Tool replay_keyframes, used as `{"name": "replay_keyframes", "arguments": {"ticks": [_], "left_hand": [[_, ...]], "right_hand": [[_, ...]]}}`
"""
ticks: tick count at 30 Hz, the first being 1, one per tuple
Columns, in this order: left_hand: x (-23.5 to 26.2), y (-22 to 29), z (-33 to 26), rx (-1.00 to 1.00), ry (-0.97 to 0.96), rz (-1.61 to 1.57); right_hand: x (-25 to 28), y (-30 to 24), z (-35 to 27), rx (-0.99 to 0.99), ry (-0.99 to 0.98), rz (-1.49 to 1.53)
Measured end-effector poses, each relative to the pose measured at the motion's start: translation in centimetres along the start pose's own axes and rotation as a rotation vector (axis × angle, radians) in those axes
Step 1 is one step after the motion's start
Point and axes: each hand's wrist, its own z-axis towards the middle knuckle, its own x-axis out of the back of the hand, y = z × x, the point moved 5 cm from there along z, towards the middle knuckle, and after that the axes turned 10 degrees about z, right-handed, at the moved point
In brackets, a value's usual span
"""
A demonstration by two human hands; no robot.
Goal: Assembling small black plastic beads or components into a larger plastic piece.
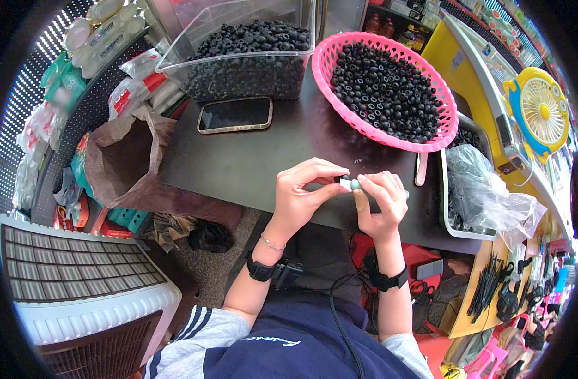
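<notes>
Above the near edge of the dark table, my two hands meet. The thumb and fingertips of my left hand (pixel 309 186) pinch a small black piece (pixel 343 179), mostly covered by the fingers. In my right hand (pixel 382 201) is a slim tool with a grey-green handle (pixel 355 184) and a pale, flat tip that touches or nearly touches the black piece. Its exact kind is too small to tell. Beyond my right hand stands a pink plastic basket (pixel 322 79) filled with small black rings (pixel 383 88). A clear plastic bin (pixel 175 58) at the far left holds many similar black pieces.
A smartphone (pixel 235 115) lies on the table (pixel 251 161) before the bin. At the right, a white tray (pixel 450 208) bears black pieces and a crumpled clear bag (pixel 485 183). An open brown bag (pixel 124 164) stands left, above an air cooler (pixel 80 278). A yellow fan (pixel 541 110) is far right.
</notes>
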Motion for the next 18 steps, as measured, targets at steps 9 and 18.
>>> {"name": "replay_keyframes", "arguments": {"ticks": [9,18], "left_hand": [[0.04,0.21,-0.15,-0.054,0.014,0.046],[0.10,-0.02,-0.26,-0.047,-0.027,0.023]], "right_hand": [[-0.06,-0.11,0.09,0.007,-0.014,-0.020],[0.05,-0.49,-0.03,0.044,-0.026,-0.079]]}}
